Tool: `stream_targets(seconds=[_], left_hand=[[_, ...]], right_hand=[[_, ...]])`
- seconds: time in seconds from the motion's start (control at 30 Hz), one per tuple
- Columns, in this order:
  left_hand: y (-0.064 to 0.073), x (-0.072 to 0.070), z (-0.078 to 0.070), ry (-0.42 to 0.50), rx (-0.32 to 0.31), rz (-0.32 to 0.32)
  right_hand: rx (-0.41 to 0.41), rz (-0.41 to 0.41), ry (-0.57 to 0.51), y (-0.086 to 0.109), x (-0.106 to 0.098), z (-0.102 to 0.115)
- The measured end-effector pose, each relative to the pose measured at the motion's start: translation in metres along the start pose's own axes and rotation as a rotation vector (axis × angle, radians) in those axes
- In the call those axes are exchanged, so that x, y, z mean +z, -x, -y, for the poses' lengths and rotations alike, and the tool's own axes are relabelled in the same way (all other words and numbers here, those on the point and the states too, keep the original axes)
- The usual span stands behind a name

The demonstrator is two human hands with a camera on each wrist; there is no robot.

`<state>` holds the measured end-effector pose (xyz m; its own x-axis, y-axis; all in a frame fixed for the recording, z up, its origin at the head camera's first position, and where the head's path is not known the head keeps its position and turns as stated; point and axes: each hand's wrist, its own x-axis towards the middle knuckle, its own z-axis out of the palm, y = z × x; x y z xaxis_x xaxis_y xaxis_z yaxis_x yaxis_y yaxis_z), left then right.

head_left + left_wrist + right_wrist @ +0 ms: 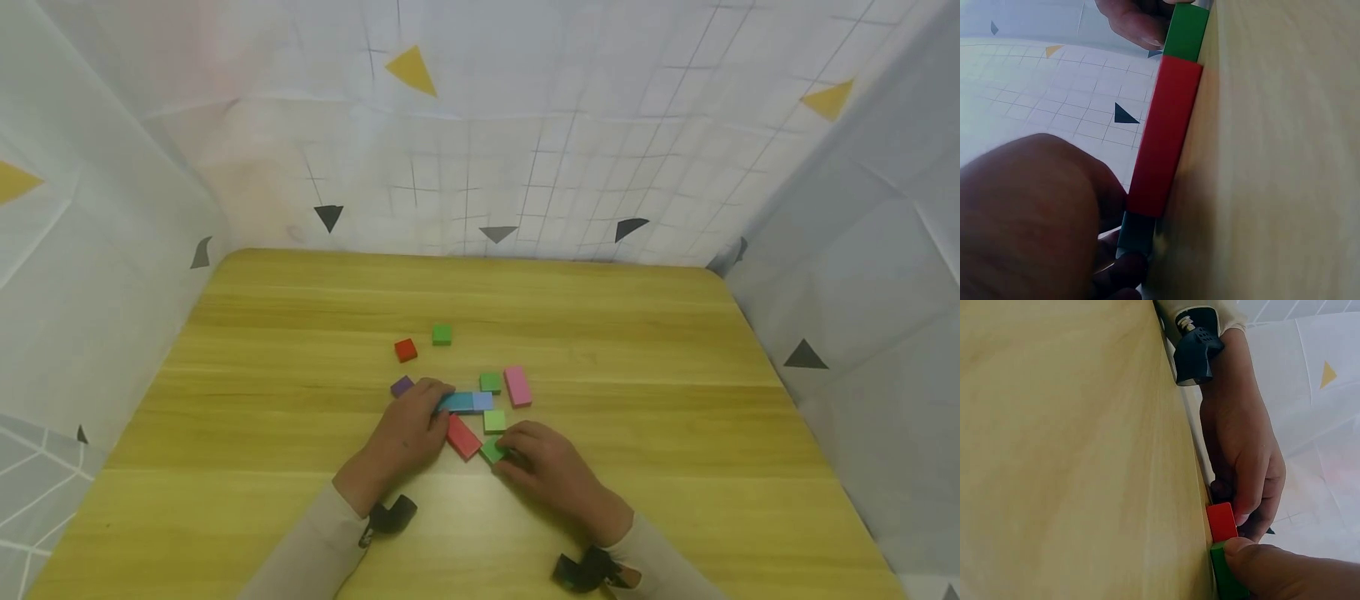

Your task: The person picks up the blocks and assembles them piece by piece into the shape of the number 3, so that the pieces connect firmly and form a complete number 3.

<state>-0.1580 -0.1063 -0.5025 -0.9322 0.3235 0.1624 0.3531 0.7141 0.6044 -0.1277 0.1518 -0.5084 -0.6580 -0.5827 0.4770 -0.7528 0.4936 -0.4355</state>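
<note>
At the left end of a blue block (456,402), my left hand (405,429) grips it between thumb and fingers, which cover part of it. A light blue block (482,402) continues the row on its right. Slanting down from the blue block is a long red block (463,437), its upper end beside my left thumb. My right hand (551,467) pinches a green block (492,451) at the red block's lower end. In the left wrist view, the red block (1165,137) and green block (1186,31) meet end to end. A light green block (494,422) lies just above the right fingertips.
Another green block (491,382) touches the light blue one from behind, with a pink block (517,387) to its right. Farther back lie a small red block (406,350) and a green block (442,335). A purple block (402,386) sits by the left knuckles. Patterned cloth surrounds the wooden table (637,350).
</note>
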Motion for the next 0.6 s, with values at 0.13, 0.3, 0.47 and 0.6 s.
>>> stream_targets(seconds=[0.13,0.3,0.47,0.6], left_hand=[[-0.0004,0.0000,0.0006,0.005,-0.016,0.017],[-0.0001,0.0001,0.0013,0.015,-0.034,0.029],[0.0001,-0.0001,0.0010,0.015,-0.038,0.030],[0.0001,-0.0001,0.0004,0.016,-0.043,0.034]], right_hand=[[-0.003,-0.009,-0.001,0.0004,0.0011,-0.0003],[0.002,-0.007,0.012,0.0003,0.0019,0.0005],[0.016,-0.008,0.015,0.0009,0.0026,0.0007],[0.028,-0.005,0.014,0.0017,0.0032,0.0004]])
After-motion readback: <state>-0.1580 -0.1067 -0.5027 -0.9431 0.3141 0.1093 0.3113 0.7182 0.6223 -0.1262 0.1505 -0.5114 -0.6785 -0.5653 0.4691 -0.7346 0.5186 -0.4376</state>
